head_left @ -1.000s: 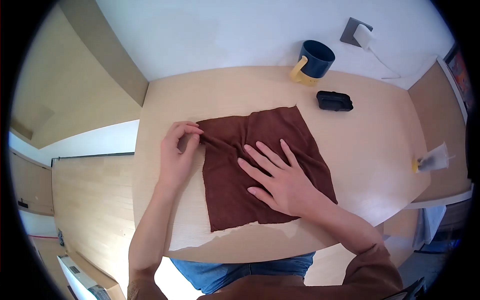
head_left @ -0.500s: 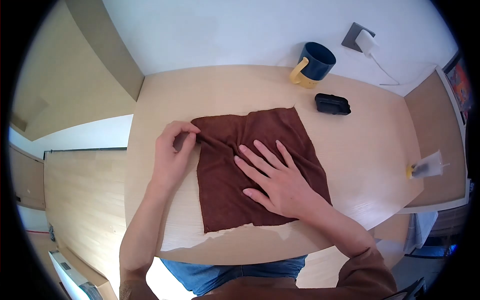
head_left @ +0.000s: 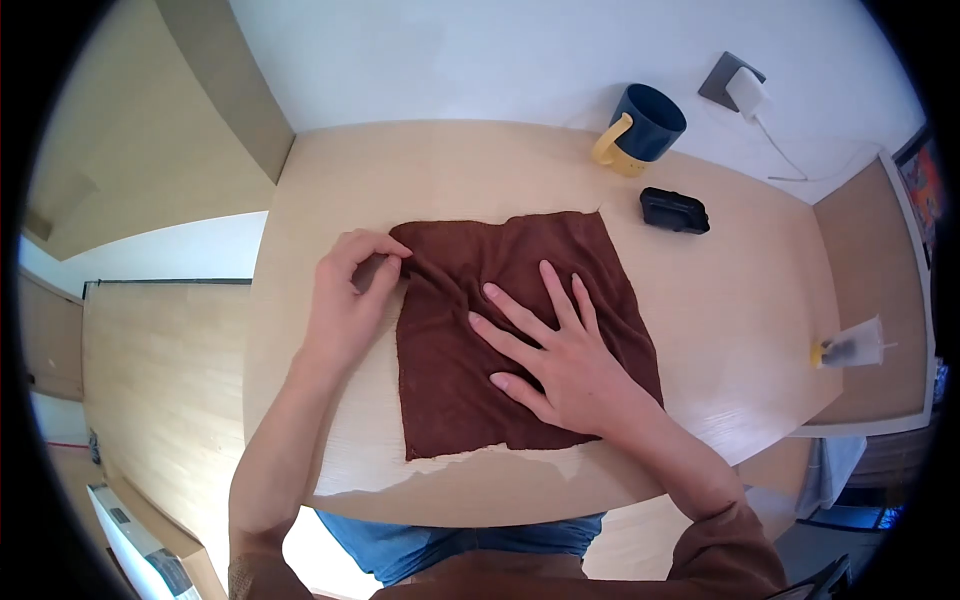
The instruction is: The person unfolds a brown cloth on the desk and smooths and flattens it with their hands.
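A brown cloth (head_left: 450,390), roughly square, lies spread over the light wooden table with wrinkles running across its upper middle. At its upper left edge, my left hand (head_left: 350,285) pinches the fabric between thumb and fingertips. Flat on the middle of the cloth rests my right hand (head_left: 575,375), palm down, with its fingers spread and pointing up and to the left. Part of the cloth is hidden under that palm and wrist.
A dark blue and yellow mug (head_left: 640,130) stands at the back by the wall, with a small black tray-like object (head_left: 674,211) in front of it. A clear cup (head_left: 852,343) lies tilted at the right edge. A white charger (head_left: 748,94) is plugged into the wall socket.
My right hand's fingers have spread differently, with a wider gap between the index and middle ones. My left hand keeps its pinch at the cloth's edge. The view has shifted slightly.
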`<state>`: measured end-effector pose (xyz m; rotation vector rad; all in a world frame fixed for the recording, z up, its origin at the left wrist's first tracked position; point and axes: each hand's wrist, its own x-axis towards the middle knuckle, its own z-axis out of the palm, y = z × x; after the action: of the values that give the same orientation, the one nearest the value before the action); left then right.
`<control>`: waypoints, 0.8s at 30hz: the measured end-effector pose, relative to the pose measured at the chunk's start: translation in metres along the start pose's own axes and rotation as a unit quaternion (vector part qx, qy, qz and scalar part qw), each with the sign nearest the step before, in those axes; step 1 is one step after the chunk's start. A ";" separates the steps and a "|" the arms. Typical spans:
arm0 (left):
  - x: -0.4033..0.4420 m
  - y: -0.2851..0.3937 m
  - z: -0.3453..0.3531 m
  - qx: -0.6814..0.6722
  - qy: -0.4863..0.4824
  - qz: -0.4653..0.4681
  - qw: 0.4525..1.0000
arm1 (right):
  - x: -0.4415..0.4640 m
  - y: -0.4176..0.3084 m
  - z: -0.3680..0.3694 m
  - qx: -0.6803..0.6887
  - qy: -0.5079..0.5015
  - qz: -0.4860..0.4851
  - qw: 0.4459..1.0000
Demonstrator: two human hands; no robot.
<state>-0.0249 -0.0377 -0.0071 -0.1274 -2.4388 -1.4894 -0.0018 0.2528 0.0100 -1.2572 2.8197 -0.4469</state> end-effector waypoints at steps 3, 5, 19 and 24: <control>0.002 0.000 0.000 -0.001 0.003 0.005 1.000 | 0.001 -0.001 -0.001 -0.009 0.001 0.000 1.000; 0.002 0.000 -0.002 0.008 -0.002 0.012 1.000 | 0.001 -0.001 -0.001 0.003 0.007 0.001 1.000; 0.001 0.002 0.002 -0.006 -0.006 -0.025 1.000 | 0.001 0.005 -0.002 0.084 0.029 -0.006 0.996; 0.001 0.001 -0.001 0.000 -0.014 -0.010 1.000 | -0.002 -0.001 -0.004 -0.009 0.003 0.020 1.000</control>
<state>-0.0255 -0.0387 -0.0057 -0.1241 -2.4686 -1.5061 0.0000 0.2543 0.0137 -1.2009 2.8558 -0.4250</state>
